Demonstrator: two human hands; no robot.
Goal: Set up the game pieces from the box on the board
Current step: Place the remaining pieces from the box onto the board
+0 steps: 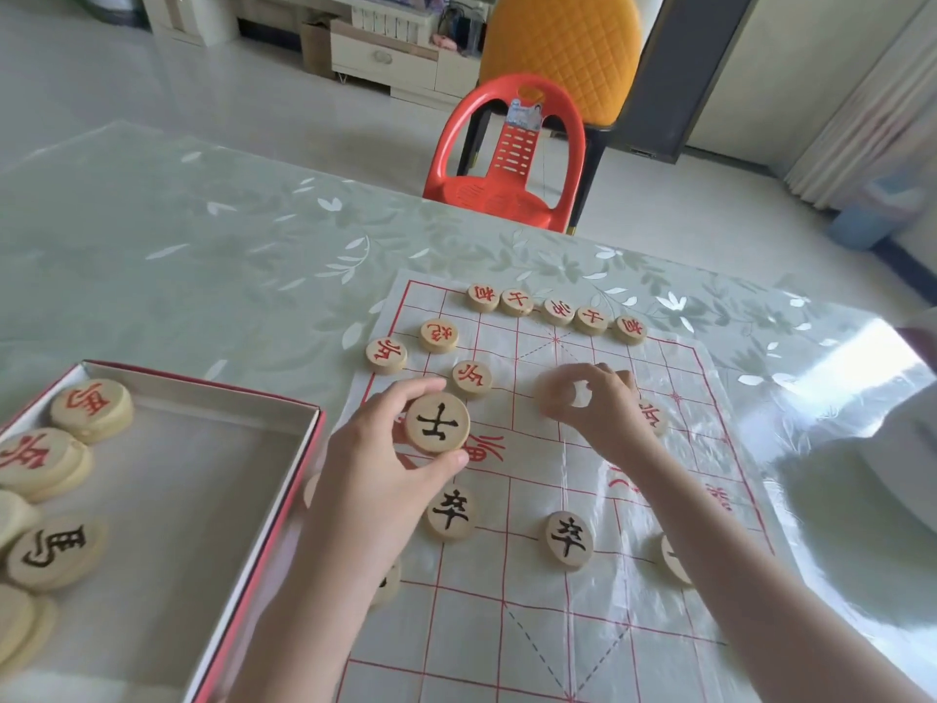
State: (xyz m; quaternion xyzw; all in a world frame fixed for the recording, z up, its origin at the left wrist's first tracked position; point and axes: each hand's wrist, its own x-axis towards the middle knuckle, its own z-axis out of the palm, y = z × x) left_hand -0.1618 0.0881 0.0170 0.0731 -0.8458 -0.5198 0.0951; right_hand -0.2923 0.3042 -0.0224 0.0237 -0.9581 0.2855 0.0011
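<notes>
Within the left hand (377, 449), a black-marked disc (437, 423) is gripped by its rim, judged light, hard, slick; a blurred piece (575, 393) is pinched by the right hand (606, 416)

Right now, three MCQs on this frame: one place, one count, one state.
1. Where is the box relative to the board?
A. left of it
B. right of it
C. on top of it

2. How many red pieces are in the board's far row?
A. three
B. five
C. eight

3. What is the left hand doing?
A. lying flat and empty
B. gripping a black piece
C. reaching into the box

Key: 1 A, the box sits off the board's left edge. 2 B, five red-marked discs line the far edge. 3 B, fingers and thumb curl round the black piece over the board.
</notes>
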